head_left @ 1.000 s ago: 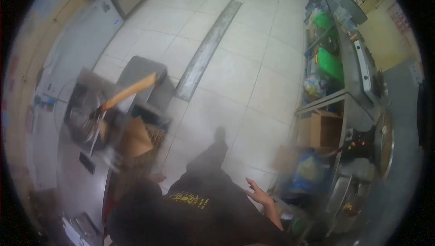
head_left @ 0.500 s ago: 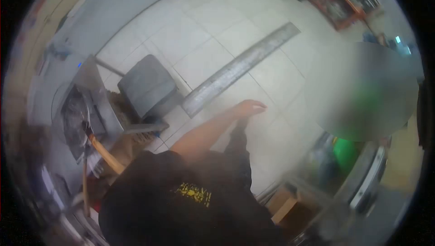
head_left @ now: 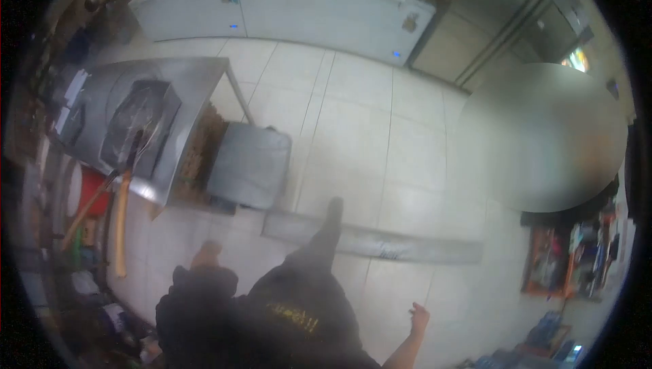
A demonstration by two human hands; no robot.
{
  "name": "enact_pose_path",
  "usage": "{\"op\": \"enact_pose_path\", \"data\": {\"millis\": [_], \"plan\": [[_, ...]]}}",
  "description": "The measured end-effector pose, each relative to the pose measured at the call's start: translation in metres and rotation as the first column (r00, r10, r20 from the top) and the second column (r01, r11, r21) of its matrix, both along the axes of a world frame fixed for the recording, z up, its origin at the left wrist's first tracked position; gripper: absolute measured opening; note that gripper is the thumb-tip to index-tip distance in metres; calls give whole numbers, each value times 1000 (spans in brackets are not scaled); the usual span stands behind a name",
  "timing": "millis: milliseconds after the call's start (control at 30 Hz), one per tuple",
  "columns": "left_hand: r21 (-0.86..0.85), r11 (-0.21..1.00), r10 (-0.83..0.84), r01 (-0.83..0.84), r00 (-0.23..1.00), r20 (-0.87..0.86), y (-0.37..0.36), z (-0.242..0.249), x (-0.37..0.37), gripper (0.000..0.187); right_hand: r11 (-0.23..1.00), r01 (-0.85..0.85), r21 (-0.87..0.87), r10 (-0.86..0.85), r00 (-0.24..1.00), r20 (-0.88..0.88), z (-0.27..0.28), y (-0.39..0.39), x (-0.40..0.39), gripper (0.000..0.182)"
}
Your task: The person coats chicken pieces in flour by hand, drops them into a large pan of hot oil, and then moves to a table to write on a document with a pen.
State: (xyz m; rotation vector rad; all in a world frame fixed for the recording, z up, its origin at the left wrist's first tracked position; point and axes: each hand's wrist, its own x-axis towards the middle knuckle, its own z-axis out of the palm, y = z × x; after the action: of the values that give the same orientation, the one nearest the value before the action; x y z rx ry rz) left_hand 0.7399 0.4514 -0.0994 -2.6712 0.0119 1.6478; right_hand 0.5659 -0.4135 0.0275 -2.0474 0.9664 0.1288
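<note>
My right hand (head_left: pixel 419 316) hangs low at my right side above the tiled floor. Its fingers are loosely bent with a gap between them, and I see nothing held. My left forearm or hand (head_left: pixel 206 255) shows briefly past a black sleeve; its fingers cannot be made out. Nearest to it is a grey, box-shaped thing (head_left: pixel 250 165) beside a steel table (head_left: pixel 197 90). On that table rests a dark tray-like vessel (head_left: pixel 159 94) with long wooden-handled utensils (head_left: pixel 122 223) jutting over the edge.
A long grey metal strip (head_left: pixel 435 250) crosses the white tiled floor (head_left: pixel 346 145), with my foot (head_left: pixel 335 209) at it. White chest freezers (head_left: pixel 305 12) and a steel refrigerator (head_left: pixel 482 12) line the back. Crowded orange-framed shelves (head_left: pixel 543 270) stand right. A blurred patch covers the right.
My view has swung round, bringing the freezers and steel table into fuller sight. My left arm, stretched out in front before, is drawn back left. My right hand has come into view.
</note>
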Motion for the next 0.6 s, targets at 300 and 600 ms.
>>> {"op": "enact_pose_path", "data": {"millis": [300,600], "plan": [[-506,769,-191,392,895,403,-255,-120,283,35,769,328,548,-73,897,-435,21,110,303,36],[-900,368,766,-234,626,150,-317,129,659,37,834,-107,541,370,836,-405,-50,123,671,30]]}}
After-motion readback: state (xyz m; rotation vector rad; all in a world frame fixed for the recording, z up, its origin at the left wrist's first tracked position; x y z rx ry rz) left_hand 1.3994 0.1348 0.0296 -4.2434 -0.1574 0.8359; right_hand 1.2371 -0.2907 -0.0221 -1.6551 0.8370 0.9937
